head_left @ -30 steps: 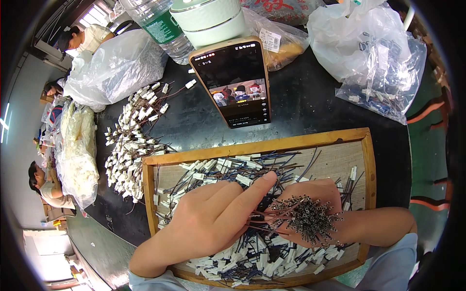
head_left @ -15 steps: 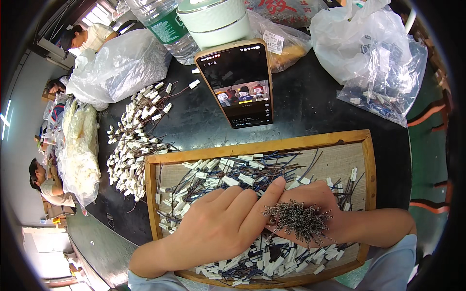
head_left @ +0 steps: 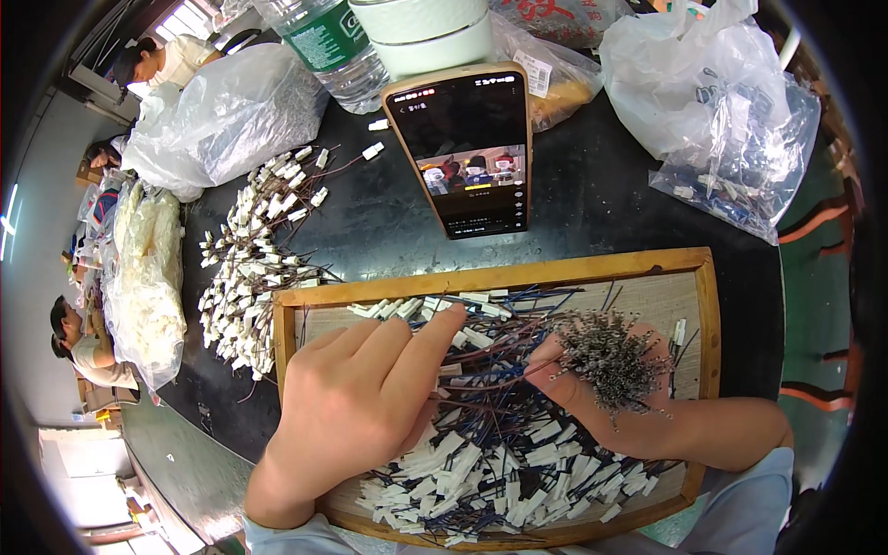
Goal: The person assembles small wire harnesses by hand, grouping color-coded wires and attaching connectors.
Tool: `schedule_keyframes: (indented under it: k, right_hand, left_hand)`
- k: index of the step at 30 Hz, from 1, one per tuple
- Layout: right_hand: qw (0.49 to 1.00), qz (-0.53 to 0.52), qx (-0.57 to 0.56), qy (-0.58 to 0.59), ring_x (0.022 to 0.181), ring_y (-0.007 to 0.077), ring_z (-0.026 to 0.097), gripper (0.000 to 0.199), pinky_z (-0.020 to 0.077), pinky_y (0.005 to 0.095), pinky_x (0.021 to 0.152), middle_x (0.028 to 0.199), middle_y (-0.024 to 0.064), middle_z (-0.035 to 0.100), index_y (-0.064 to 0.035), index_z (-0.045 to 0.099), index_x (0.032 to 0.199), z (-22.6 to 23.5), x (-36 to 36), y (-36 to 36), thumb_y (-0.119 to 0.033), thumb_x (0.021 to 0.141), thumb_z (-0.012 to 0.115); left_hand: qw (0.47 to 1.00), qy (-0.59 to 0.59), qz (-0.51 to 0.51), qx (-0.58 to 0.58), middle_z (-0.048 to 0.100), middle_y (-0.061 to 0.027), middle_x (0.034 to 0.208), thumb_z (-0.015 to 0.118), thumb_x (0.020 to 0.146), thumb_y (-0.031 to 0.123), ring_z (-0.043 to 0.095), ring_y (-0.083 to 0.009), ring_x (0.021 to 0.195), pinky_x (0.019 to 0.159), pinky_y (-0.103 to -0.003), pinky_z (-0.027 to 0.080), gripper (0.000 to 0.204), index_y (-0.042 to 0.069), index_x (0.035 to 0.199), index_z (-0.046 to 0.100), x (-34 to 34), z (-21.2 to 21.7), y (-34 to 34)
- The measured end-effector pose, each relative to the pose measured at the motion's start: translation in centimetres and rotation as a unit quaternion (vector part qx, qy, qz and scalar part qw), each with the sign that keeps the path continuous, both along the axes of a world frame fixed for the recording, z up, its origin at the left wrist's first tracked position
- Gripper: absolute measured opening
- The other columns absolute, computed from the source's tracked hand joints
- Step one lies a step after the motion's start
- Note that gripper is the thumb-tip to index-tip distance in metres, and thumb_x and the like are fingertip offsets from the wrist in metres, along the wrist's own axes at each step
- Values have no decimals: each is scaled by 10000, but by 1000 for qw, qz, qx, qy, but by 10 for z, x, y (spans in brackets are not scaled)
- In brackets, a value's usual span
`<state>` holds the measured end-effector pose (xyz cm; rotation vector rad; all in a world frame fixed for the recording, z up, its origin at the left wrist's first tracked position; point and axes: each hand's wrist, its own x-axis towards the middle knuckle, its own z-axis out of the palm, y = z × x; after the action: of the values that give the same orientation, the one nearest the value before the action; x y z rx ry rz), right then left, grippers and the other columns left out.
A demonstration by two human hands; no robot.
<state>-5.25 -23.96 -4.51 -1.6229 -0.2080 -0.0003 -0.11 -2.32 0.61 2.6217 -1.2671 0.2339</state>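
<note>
A wooden tray (head_left: 592,267) lies in front of me, filled with thin dark wires that end in small white connectors (head_left: 490,453). My left hand (head_left: 361,398) lies flat on that pile at the tray's left side, fingers stretched toward the far edge and touching the connectors. My right hand (head_left: 578,388) is closed around a bundle of wires (head_left: 615,356) whose bare ends fan out upward over the tray's right half.
A phone (head_left: 467,139) with a lit screen leans behind the tray. A heap of white connectors with wires (head_left: 250,268) lies on the black table to the left. Plastic bags (head_left: 222,116), a bottle (head_left: 328,42) and a second bag of parts (head_left: 731,139) stand at the back. Other people sit at far left.
My left hand has slid forward and left across the pile, its fingers now reaching the tray's far side. The bundle in my right hand has risen and shifted a little to the right.
</note>
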Motion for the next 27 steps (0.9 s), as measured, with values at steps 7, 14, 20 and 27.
schedule_keyframes:
  k: [7,14,20,27]
  right_hand:
    - [995,30,-39,91,770,106,626,190,483,234,669,832,37,664,-10,642,964,16,1,-7,-62,796,712]
    - [978,148,99,106,790,94,617,155,483,222,689,837,42,652,-11,627,911,-1,-1,3,-44,787,716]
    - [999,31,-3,-24,791,132,606,210,468,258,689,910,85,639,8,612,962,2,-5,5,-66,791,710]
    - [997,64,-37,-2,765,152,598,222,460,266,693,896,90,634,25,608,962,7,-6,-3,-87,796,706]
  left_hand:
    - [997,40,4,-71,463,-25,642,602,689,22,511,-131,551,482,-272,401,489,-15,1171,529,10,-13,15]
    - [769,446,129,-439,397,26,712,468,942,216,285,-24,543,453,-164,226,200,60,1059,425,10,-13,13]
    - [630,588,105,-497,399,9,641,465,957,243,244,-27,445,387,-182,214,213,36,1009,459,6,-13,7]
    - [644,588,73,-484,459,15,607,448,977,269,323,-23,503,440,-161,235,353,-8,1175,543,-1,-21,2]
